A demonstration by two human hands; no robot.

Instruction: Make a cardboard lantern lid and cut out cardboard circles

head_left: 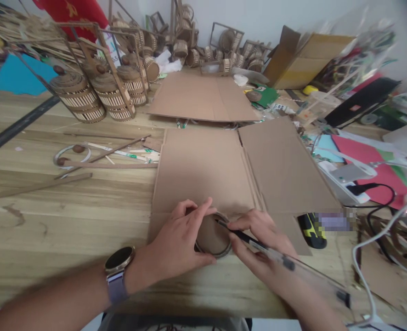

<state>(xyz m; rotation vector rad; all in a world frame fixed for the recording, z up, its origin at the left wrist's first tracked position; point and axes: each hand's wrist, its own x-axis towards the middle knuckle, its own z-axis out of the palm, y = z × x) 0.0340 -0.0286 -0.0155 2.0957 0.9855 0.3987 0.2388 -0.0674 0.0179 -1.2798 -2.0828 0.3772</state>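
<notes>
"How were the hands set? Put the clock's centre on the round rimmed piece (226, 250), twelve pointing away from the person."

"The left hand (179, 241) lay at nine, its forearm angled from eight, a watch (119, 264) at the wrist. Thumb and fingers spanned the piece and gripped its edge, the thumb near six and the fingertips near twelve."

"And the right hand (268, 232)?"

"At three, forearm from about four, pinching a pen (258, 246) between thumb and fingers. The pen slanted, its point just inside the rim near twelve — whether it touched, I couldn't tell."

"Where did the piece itself sit?"

"On the near part of a cardboard sheet (203, 170), by the wooden table's (114, 207) near edge. Its middle looked flat and brown; I couldn't tell if that was its own base or the sheet showing through."

"Which containers stood around?"

"Slatted tubs (77, 99) with tall handles, between ten and eleven, upright, their knobbed lids on, so their insides were hidden. An open cardboard box (303, 59) stood at one, its contents out of sight. Nearer, between one and two, was a clear plastic tub (319, 108) — too blurred to read what it held."

"Anything inside the pale ring (55, 158) at ten?"

"A brown ball (78, 148) lay within it, near its far side."
</notes>
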